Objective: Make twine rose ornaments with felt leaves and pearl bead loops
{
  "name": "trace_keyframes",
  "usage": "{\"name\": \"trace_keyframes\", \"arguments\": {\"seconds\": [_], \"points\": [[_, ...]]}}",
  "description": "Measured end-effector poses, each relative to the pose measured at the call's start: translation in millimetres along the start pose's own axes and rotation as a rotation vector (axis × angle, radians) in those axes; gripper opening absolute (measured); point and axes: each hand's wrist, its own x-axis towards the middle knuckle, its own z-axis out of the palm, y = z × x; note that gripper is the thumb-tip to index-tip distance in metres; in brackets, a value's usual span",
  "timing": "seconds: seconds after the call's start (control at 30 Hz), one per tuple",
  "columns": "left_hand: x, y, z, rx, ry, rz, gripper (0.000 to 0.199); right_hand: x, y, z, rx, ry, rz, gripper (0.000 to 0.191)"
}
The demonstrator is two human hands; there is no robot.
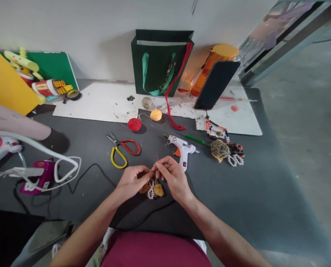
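My left hand [133, 181] and my right hand [173, 176] meet over the near middle of the table, fingertips pinched together. A thin reddish strand [157, 155] sticks up from between the fingers; what else they grip is too small to make out. Just below the fingertips hangs or lies an ornament with white beads [151, 190] and mustard leaf shapes [159, 190], partly hidden by the hands. Beyond my right hand lies a white glue gun [183, 148]. Scissors [121, 148] with one red and one yellow handle lie beyond my left hand.
Red [134, 124], yellow [155, 115] and grey yarn balls sit near a green bag [159, 63]. A phone [217, 85] leans against an orange bottle. A crocheted flower [220, 149] with beads and a green-handled hook lie right. Cables [94, 165] and a purple box are left.
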Motion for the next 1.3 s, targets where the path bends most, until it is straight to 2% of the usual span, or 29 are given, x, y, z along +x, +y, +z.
{"name": "trace_keyframes", "arguments": {"seconds": [0.2,0.37,0.53,0.7,0.87,1.0,1.1,1.3], "points": [[-1,0,0.0,0.112,-0.027,0.074,0.022,-2,-5,-1,-0.073,-0.069,0.0,0.026],[0,-1,1.4,0.084,-0.055,0.104,0.023,-5,-6,-2,-0.216,-0.078,-0.025,0.021],[1,-2,3.1,-0.085,-0.11,0.028,0.034,-5,-3,-5,-0.397,-0.097,-0.12,0.015],[0,3,-1.1,-0.177,-0.117,-0.064,0.036,-1,-14,-15,-0.573,-0.256,-0.168,0.026],[0,6,-3.9,-0.221,-0.109,-0.091,0.036,2,-23,-26,-0.716,-0.313,-0.275,0.016],[0,6,-2.7,-0.237,-0.11,-0.105,0.036,1,-25,-28,-0.743,-0.25,-0.292,0.014],[2,5,-1.6,-0.286,-0.098,-0.117,0.033,-1,-26,-27,-0.708,-0.23,-0.251,0.012],[5,1,-2.8,-0.37,-0.075,-0.132,0.028,-4,-29,-28,-0.617,-0.305,-0.145,0.009]]}}
